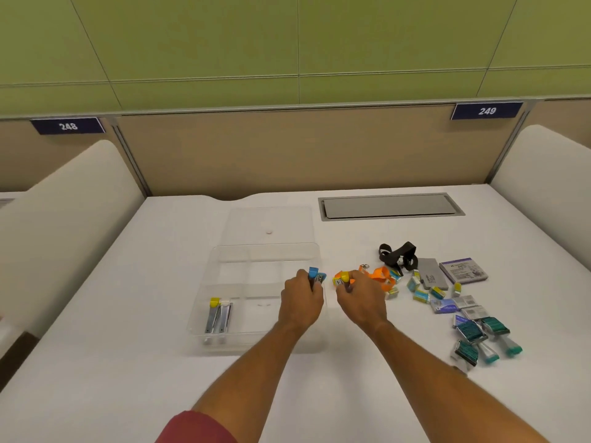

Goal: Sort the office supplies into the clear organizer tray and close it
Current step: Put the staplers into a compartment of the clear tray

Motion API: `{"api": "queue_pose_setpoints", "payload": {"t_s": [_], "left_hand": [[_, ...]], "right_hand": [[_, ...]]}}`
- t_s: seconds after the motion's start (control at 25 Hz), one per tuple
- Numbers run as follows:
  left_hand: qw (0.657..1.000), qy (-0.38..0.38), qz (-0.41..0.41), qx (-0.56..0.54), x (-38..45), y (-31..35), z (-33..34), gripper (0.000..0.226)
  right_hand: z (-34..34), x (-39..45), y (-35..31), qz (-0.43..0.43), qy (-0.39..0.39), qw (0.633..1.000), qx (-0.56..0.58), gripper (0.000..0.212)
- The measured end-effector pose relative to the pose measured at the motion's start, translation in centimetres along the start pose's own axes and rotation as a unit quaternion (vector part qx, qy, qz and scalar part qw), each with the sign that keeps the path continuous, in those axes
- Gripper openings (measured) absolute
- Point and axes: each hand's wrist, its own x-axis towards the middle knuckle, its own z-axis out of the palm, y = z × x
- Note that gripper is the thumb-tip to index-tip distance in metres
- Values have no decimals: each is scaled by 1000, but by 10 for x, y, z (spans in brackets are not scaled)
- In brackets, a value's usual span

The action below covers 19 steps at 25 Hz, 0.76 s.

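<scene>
Left hand [300, 302] grip clamped on blue stapler [316, 276], right hand [361, 302] on yellow stapler [345, 279]. Lay both flat beside staplers [219, 316] in tray [204, 289], lower left.

Staplers [219, 316] in tray [204, 292], supplies [447, 295] right

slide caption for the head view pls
Left hand holds a blue stapler, right hand a yellow one, beside the clear tray.
</scene>
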Motion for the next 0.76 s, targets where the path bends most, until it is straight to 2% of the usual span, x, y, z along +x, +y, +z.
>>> {"api": "queue_pose_setpoints", "payload": {"t_s": [0.2, 0.4, 0.6, 0.76], "left_hand": [[998, 66, -15, -1, 8, -43, -46, 22], [992, 104, -75, 12, 17, -95, -89, 28], [988, 69, -128, 48, 21, -130, -107, 23], [989, 16, -131, 72, 24, -145, -100, 20]], "right_hand": [[27, -6, -41, -31, -8, 999, -11, 17], [51, -12, -65, -40, -25, 999, 16, 16], [70, -13, -79, -26, -38, 999, 6, 15], [79, -13, -86, -22, -33, 999, 1, 17]]}}
